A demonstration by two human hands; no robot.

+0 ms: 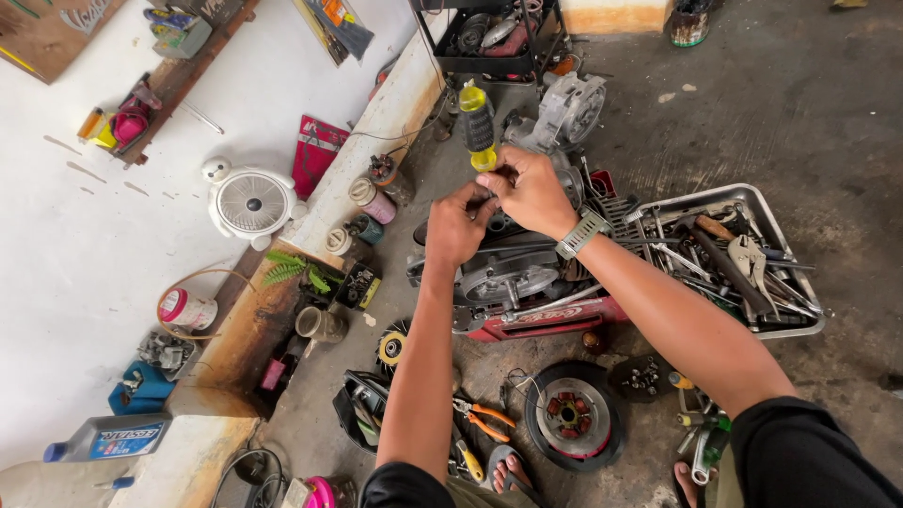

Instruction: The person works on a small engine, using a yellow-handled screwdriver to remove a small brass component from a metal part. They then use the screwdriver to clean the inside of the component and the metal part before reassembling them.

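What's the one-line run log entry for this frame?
left hand: on engine case | right hand: grips yellow-handled screwdriver, upright | tool tray: right | pliers: floor

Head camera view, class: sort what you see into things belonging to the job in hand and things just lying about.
In use:
- left hand
- right hand
- yellow-handled screwdriver
- engine casing

Lying about:
- tray of tools
- orange pliers
- white fan
- round clutch part

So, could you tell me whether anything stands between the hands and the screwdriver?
Nothing visible does: the right hand already grips the yellow screwdriver below its handle, and the left hand touches it beside the shaft, above the engine.
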